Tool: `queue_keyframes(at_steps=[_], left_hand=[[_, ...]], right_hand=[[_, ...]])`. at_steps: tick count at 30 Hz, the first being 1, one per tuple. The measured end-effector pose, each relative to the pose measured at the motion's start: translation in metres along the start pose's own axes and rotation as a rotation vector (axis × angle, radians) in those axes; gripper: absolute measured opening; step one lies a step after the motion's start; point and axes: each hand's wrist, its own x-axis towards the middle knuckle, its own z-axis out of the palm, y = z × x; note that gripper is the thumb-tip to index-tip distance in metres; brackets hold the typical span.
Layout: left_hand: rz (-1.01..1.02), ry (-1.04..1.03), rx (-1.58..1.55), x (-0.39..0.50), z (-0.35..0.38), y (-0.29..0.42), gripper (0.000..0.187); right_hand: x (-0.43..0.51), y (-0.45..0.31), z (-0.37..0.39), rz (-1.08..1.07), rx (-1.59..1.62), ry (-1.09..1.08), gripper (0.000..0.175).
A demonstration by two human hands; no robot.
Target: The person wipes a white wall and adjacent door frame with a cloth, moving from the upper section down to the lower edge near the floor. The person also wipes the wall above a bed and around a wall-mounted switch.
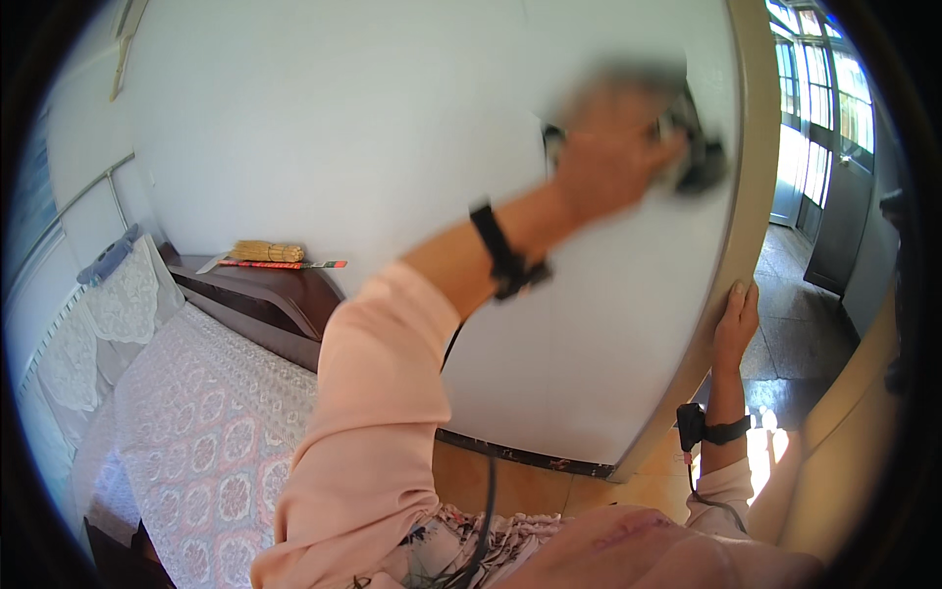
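Observation:
My left hand (611, 154) is raised against the upper part of the white wall (353, 132), blurred by motion. Its fingers are around a dark, patterned cloth-like thing (703, 158) pressed at the wall's surface; parts of it stick out on both sides of the hand. What lies under the palm is hidden. Lower down at the right, my right hand (736, 316) rests on the tan door frame (758, 132), fingertips pointing up along its edge. Each wrist wears a black strap, the right one with a small device (690, 425) and a cable.
A bed with a patterned lace cover (221, 427) stands at the left, with a dark wooden headboard (294, 294). A straw whisk (268, 251) and a flat red strip (283, 264) lie on it. Through the doorway at the right are a tiled floor (787, 294) and a door (839, 221).

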Motion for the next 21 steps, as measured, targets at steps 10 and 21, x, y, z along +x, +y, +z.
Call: queue_keyframes(at_steps=[10, 21], left_hand=[[0.608, -0.322, -0.353, -0.120, -0.035, 0.035, 0.018], [-0.355, -0.043, 0.258, 0.142, -0.008, -0.083, 0.047]], right_hand=[[-0.006, -0.005, 0.005, -0.052, 0.069, 0.039, 0.039], [-0.009, -0.009, 0.003, -0.043, 0.059, 0.015, 0.040]])
